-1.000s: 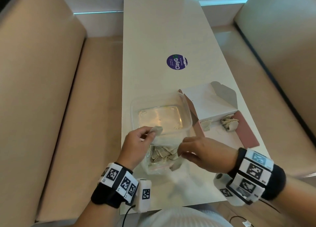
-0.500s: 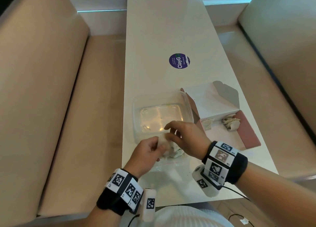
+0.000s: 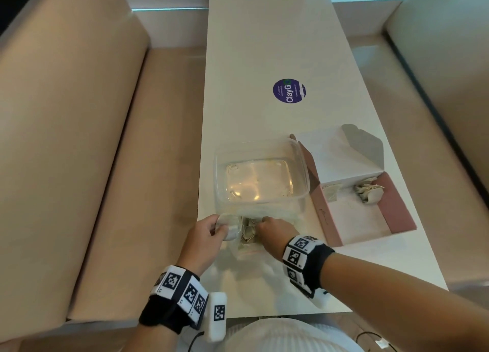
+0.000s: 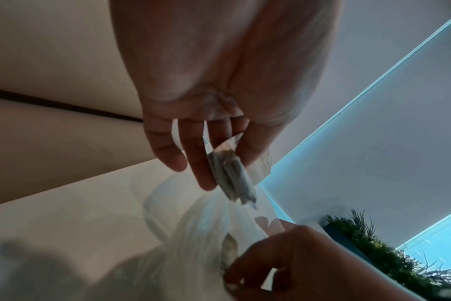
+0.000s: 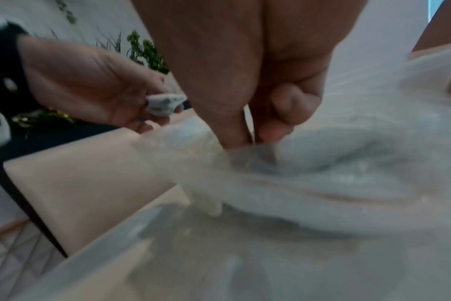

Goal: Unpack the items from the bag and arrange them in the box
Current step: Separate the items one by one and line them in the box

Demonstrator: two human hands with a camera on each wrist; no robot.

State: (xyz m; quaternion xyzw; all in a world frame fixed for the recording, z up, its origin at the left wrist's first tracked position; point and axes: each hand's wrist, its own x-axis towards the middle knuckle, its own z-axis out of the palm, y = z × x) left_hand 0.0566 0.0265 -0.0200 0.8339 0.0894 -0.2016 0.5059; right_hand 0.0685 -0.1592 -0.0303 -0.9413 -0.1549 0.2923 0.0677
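A clear plastic bag (image 3: 247,248) with several pale folded pieces (image 3: 248,233) lies on the white table (image 3: 264,60), just in front of a clear plastic tub (image 3: 301,171). My left hand (image 3: 221,226) pinches one pale folded piece (image 4: 231,179) together with the bag's left rim. My right hand (image 3: 260,223) has its fingers curled into the bag's mouth, and its thumb and fingertips (image 5: 234,134) pinch the plastic there. An open pink and white cardboard box (image 3: 397,214) to the right holds a few more folded pieces (image 3: 369,191).
A purple round sticker (image 3: 289,90) sits further back on the table. Beige benches (image 3: 105,166) flank the table on both sides. Green plants (image 4: 373,250) stand beyond the table's end. The tub is right behind both hands.
My right hand left the bag's right edge, swung up over the bag and now digs into its mouth. The bag shifted closer to the tub. My left hand kept its hold.
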